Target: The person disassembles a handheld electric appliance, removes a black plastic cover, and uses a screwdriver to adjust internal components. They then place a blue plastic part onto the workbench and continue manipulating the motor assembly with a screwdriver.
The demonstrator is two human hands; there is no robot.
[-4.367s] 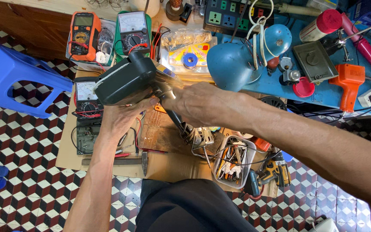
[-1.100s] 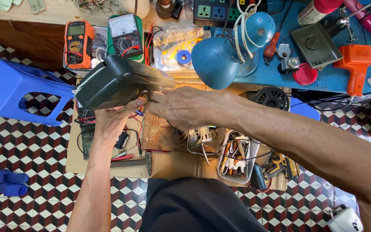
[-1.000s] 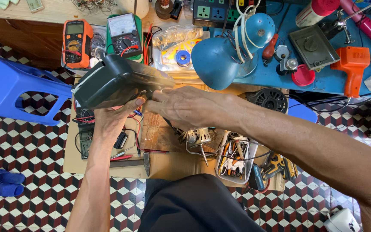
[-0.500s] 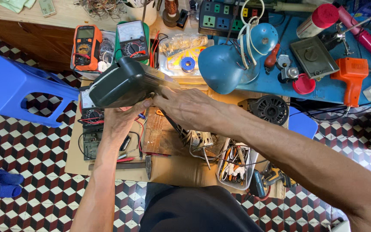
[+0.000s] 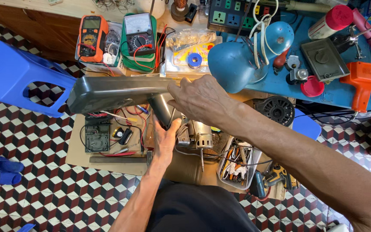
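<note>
I hold a long dark grey plastic housing (image 5: 112, 92) level above the cardboard work mat (image 5: 76, 150). My right hand (image 5: 200, 101) clasps its right end from above, fingers curled over the edge. My left hand (image 5: 165, 141) reaches up from below and grips the dark neck under the housing. A bare metal motor (image 5: 196, 135) with a thin shaft hangs just right of my left hand, wires trailing from it. A small circuit board (image 5: 96, 137) lies on the mat under the housing.
A blue plastic stool (image 5: 13, 73) stands at left. An orange multimeter (image 5: 92, 36), a green analog meter (image 5: 138, 38) and a blue desk lamp (image 5: 241, 60) stand behind. There is an orange heat gun (image 5: 361, 81) at right, a tool tray (image 5: 237, 165) and a hammer (image 5: 117, 159) near me.
The housing has swung from a tilted, end-on pose to lying level and lengthwise. My left hand slid from cupping its underside to gripping the neck; my right hand stayed on the right end.
</note>
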